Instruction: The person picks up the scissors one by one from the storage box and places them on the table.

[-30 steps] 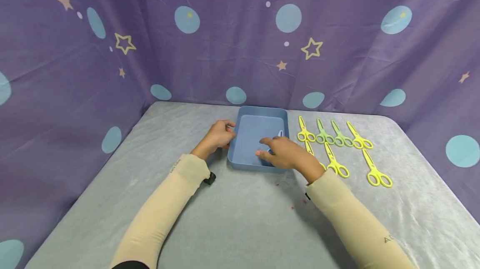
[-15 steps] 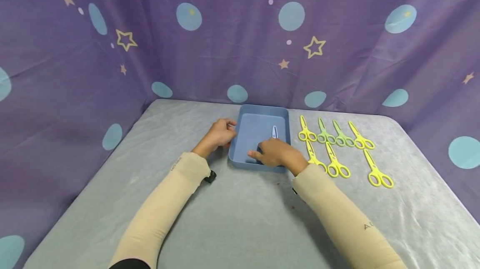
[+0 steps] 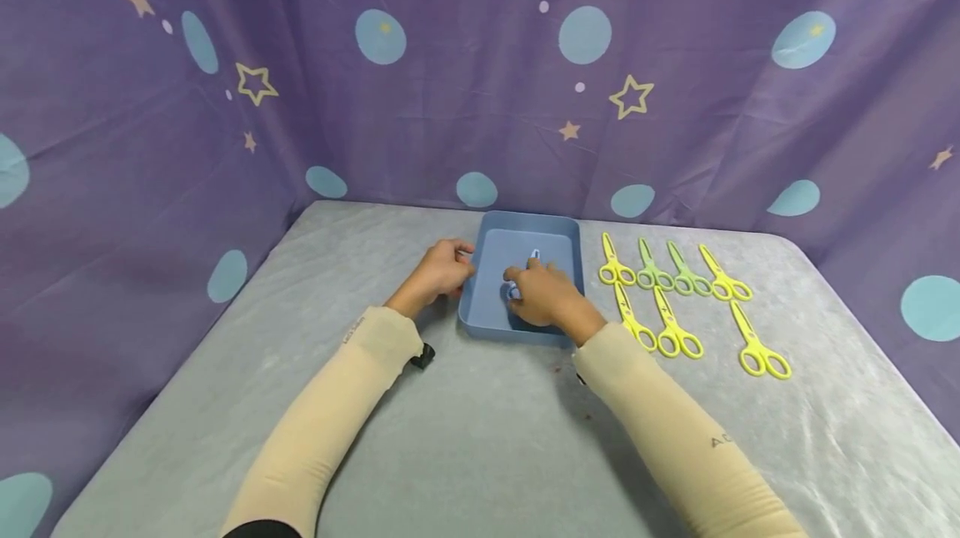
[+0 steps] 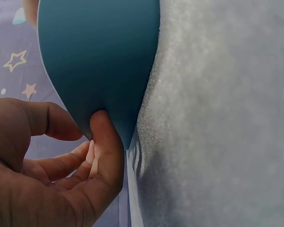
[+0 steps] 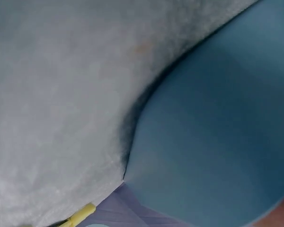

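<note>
A shallow blue tray (image 3: 491,258) stands near the back of the table. At its left side my left hand (image 3: 444,269) grips the wall; in the left wrist view the thumb (image 4: 104,137) presses the outside of the tray wall (image 4: 99,56) and the index finger is at the rim. My right hand (image 3: 553,296) reaches down inside the tray and holds a pair of blue scissors (image 3: 513,291). One handle loop shows beside the fingers and the tip pokes out beyond them; the palm hides the rest. In the right wrist view the tray wall (image 5: 208,132) covers nearly all of that hand.
Right of the tray lie several scissors in two rows, such as a green pair (image 3: 655,275) and a yellow pair (image 3: 757,350). A grey cloth (image 3: 450,438) covers the table. A purple patterned curtain (image 3: 465,79) hangs behind and at the left.
My right hand has moved left inside the tray, and the blue scissors have shifted left with it. The left hand has stayed at the tray's left wall.
</note>
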{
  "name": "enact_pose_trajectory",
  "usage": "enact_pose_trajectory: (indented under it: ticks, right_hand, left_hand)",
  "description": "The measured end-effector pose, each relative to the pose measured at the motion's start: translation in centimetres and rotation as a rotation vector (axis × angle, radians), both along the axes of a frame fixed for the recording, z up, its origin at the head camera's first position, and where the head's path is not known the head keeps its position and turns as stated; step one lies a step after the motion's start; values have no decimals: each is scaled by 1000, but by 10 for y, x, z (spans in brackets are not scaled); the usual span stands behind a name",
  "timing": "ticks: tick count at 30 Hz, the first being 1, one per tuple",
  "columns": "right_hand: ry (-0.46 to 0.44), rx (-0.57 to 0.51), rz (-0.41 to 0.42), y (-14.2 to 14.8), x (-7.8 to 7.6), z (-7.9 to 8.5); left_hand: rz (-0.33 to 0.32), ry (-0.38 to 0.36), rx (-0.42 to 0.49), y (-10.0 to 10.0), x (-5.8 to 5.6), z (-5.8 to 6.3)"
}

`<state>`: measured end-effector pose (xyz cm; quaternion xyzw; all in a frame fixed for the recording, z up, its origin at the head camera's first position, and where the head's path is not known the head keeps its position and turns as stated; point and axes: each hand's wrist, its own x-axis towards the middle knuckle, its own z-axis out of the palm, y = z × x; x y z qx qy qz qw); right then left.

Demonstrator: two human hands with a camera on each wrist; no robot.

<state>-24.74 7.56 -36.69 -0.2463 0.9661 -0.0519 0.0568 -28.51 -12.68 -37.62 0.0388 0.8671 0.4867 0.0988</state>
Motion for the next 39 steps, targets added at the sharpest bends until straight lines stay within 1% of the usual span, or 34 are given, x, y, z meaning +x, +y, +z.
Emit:
enact_pose_trajectory:
  ticks: [2, 5, 11, 13, 16, 21, 24, 27, 34, 39]
  right_hand:
    - [-2, 37, -43, -1, 0, -1]
    - [-30, 61, -89, -4, -1, -2]
    - [-136, 25, -194, -8, -4, -1]
    - [-157, 14, -207, -7, -5, -1]
    - [-149, 8, -174, -7, -8, -1]
    - [-112, 16, -92, -6, -12, -2]
    - [-105, 20, -75, -6, -13, -2]
    - [-86, 3, -60, -6, -14, -2]
    - [-5, -89, -51, 1, -4, 2]
    - [41, -121, -59, 6, 4, 6]
  left_hand:
    - [-3, 1, -3, 0, 0, 0]
    - [-1, -4, -10, 0, -1, -1]
    - [8, -17, -14, 0, -2, -1]
    - [10, -20, -16, 1, -2, -1]
    - [12, -21, -15, 1, -2, -1]
    - [12, -19, -13, 2, -2, -2]
    - [10, -22, -10, 2, -2, -2]
    - [15, -18, -6, 0, -2, -2]
    - [9, -23, -8, 1, -2, -1]
    - [13, -30, -3, 1, -3, -2]
